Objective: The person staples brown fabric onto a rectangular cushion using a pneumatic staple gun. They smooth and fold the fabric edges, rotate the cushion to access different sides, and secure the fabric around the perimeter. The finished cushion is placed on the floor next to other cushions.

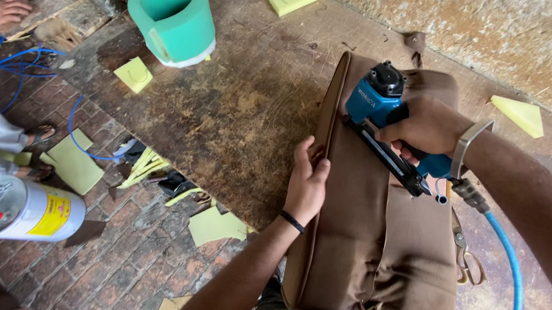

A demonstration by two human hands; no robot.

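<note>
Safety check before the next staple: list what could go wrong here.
1. The left hand presses the brown cushion edge close to the stapler nose; a slip could staple a finger.
2. The blue hose trails off the table by the right hand and may snag, jerking the stapler.
3. Scissors lie beside the cushion, easily knocked off.

An upholstery workshop is indicated: a scarred wooden tabletop (240,104), foam offcuts (215,227) scattered on the brick floor (124,255), a blue air hose (511,265), and a pneumatic stapler (387,118) at centre right.
</note>
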